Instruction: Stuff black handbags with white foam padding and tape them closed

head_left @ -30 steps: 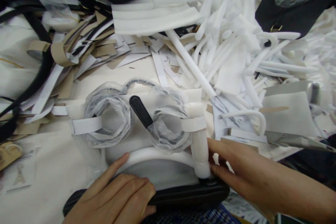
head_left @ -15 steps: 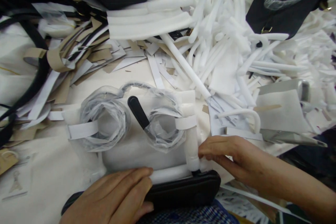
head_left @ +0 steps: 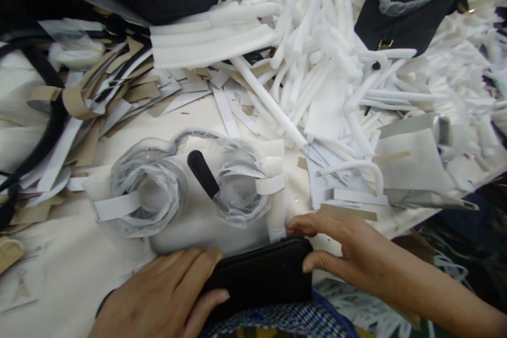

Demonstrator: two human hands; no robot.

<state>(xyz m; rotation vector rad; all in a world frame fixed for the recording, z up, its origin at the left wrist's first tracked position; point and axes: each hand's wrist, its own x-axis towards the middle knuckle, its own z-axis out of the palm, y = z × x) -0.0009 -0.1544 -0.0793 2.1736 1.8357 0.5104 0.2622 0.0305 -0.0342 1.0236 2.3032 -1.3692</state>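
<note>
A black bag [head_left: 263, 273] lies at the table's front edge, its dark long side turned toward me. My left hand [head_left: 166, 290] grips its left part, fingers over the top edge and thumb on the front. At the right corner, my right hand [head_left: 332, 245] holds the same edge, fingers behind and thumb against the end. Beyond the bag, a pale wrapped panel [head_left: 206, 227] carries two plastic-wrapped coils, a left coil [head_left: 119, 185] and a right coil [head_left: 225, 206], each with a white paper band. A black tab [head_left: 203, 173] sticks up between them.
White foam tubes [head_left: 273, 108] are heaped behind, with paper and card strips [head_left: 166, 96] to the left. A black bag with a gold buckle [head_left: 396, 16] stands at the back right. A grey-lined piece [head_left: 407, 161] lies at the right table edge.
The black long side has come up higher, hiding the white foam pieces along the panel's front and right. My right hand has moved slightly left, its thumb now on the bag's end.
</note>
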